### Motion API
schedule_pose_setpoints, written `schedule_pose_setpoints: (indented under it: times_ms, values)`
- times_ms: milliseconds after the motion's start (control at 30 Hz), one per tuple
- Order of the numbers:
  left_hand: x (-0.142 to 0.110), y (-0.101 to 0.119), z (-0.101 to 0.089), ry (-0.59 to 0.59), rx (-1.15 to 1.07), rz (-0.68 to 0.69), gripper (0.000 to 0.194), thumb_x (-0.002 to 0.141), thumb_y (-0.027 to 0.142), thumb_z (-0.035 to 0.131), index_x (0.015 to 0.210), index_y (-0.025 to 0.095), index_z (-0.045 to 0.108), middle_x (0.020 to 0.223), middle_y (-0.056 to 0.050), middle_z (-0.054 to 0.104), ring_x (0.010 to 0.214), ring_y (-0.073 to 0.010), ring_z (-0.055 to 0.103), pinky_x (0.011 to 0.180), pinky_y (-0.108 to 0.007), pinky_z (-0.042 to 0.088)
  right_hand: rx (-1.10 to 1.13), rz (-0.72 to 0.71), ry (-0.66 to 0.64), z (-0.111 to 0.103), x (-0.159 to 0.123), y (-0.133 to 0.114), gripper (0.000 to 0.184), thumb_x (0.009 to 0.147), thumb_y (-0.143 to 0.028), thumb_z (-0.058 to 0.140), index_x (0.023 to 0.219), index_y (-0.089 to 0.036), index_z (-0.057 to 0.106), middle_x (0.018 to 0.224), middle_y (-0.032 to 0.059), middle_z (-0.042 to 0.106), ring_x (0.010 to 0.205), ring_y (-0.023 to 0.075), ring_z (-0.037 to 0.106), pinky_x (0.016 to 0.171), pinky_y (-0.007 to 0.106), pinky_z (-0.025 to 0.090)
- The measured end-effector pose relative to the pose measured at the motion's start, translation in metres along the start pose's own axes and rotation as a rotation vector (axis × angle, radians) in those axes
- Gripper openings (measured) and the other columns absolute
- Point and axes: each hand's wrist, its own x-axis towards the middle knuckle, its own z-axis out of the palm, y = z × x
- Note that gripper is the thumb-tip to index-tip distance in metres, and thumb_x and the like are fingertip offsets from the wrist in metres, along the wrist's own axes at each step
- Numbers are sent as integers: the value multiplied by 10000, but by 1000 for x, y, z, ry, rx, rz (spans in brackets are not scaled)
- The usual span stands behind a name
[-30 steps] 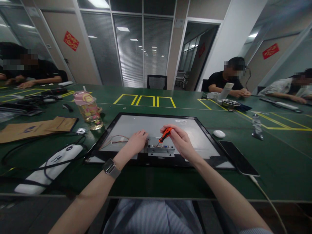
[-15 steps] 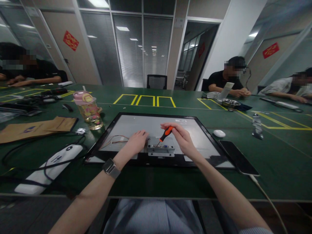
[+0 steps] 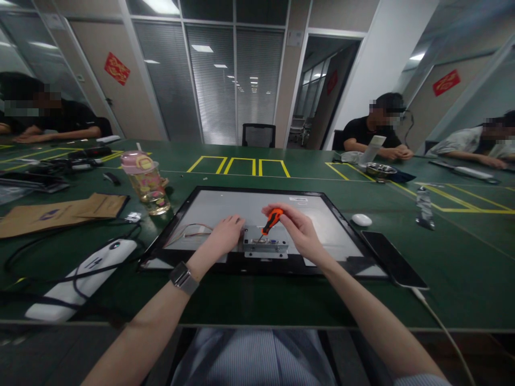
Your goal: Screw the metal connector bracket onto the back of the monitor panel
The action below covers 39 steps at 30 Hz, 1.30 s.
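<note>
A flat display panel [image 3: 322, 225] with a black frame and a pale grey back lies on the table in front of me. Near its front edge sits a metal bracket [image 3: 266, 249] with connectors, a blue one among them. My right hand [image 3: 300, 228] grips an orange and black screwdriver [image 3: 272, 220], tilted, its tip down at the bracket's connectors. Against the bracket's left side rests my left hand [image 3: 228, 234], palm down; its fingertips are partly hidden, so I cannot tell whether they hold it. Thin wires [image 3: 189, 231] lie left of that hand.
A pink-lidded bottle [image 3: 145, 182] stands beyond the panel's left corner. Left are a brown paper bag [image 3: 64, 209] and a white power bank [image 3: 86, 279] with black cables. To the right lie a phone [image 3: 394, 260] and a white mouse [image 3: 361, 220]. Other people sit across the table.
My right hand and the screwdriver handle have shifted slightly left, and the screwdriver stands a little steeper. My left hand has stayed in place.
</note>
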Motion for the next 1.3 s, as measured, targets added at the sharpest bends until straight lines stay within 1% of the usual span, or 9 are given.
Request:
schedule_pose_setpoints:
  times_ms: [133, 267, 400, 500, 667, 800, 900, 1100, 1300]
  values:
    - [0, 0, -1, -8, -7, 3, 305, 907, 93, 392, 1164, 165, 538, 1159, -130, 576, 1038, -237, 582, 882, -362, 449, -19, -15, 39, 1, 1, 2, 267, 946, -316, 538, 1188, -281, 643, 1104, 64, 685, 1010, 207, 664, 897, 422, 556]
    - [-1, 0, -2, -7, -14, 6, 315, 894, 73, 396, 1160, 163, 540, 1148, -134, 575, 1031, -245, 583, 867, -369, 458, -229, -118, 177, 3, 0, 2, 172, 855, -285, 663, 1012, -272, 731, 931, 51, 644, 856, 188, 636, 761, 355, 572]
    - [-2, 0, -3, -4, -14, 14, 306, 896, 80, 398, 1153, 157, 545, 1141, -135, 581, 1032, -250, 587, 873, -373, 460, -245, -153, 78, 5, -1, -4, 304, 946, -275, 509, 1219, -283, 641, 1064, 77, 648, 973, 208, 640, 859, 401, 549]
    - [-1, 0, -3, -6, -14, 14, 300, 898, 87, 404, 1152, 162, 545, 1146, -133, 582, 1030, -245, 588, 876, -371, 461, -181, -130, 26, 6, -2, -4, 370, 960, -277, 483, 1322, -308, 551, 1153, 84, 642, 1010, 211, 645, 826, 392, 574]
    - [-1, 0, -3, -11, -13, 11, 317, 886, 70, 410, 1161, 161, 539, 1163, -135, 575, 1040, -246, 586, 878, -370, 459, -353, -187, 184, 6, -3, 2, 259, 853, -255, 669, 1107, -291, 702, 918, 49, 622, 813, 185, 624, 766, 368, 562]
    - [-1, 0, -3, -10, -17, 15, 292, 897, 93, 413, 1147, 158, 548, 1153, -138, 578, 1048, -252, 584, 883, -377, 457, -302, -184, 69, 6, -3, -1, 361, 953, -233, 488, 1296, -298, 580, 1140, 88, 608, 1008, 217, 624, 887, 415, 530]
    - [-1, 1, -3, -14, -11, 7, 304, 903, 97, 401, 1165, 159, 542, 1160, -136, 577, 1036, -253, 589, 873, -380, 462, -241, -158, 26, 8, -2, -1, 404, 971, -217, 434, 1358, -311, 506, 1211, 89, 604, 1022, 206, 637, 864, 393, 549]
    - [-1, 0, -2, 0, -14, 11, 343, 885, 65, 403, 1184, 163, 537, 1154, -135, 579, 1034, -242, 591, 873, -366, 461, -455, -221, 249, 11, -5, 6, 180, 870, -255, 630, 1042, -257, 685, 892, 54, 608, 802, 192, 610, 758, 365, 546]
    - [-1, 1, -4, -19, -15, 3, 337, 898, 91, 387, 1189, 166, 540, 1175, -144, 578, 1045, -244, 582, 885, -376, 460, -203, -126, 38, 10, -5, 6, 408, 951, -253, 483, 1357, -281, 471, 1158, 92, 626, 920, 194, 682, 823, 391, 570]
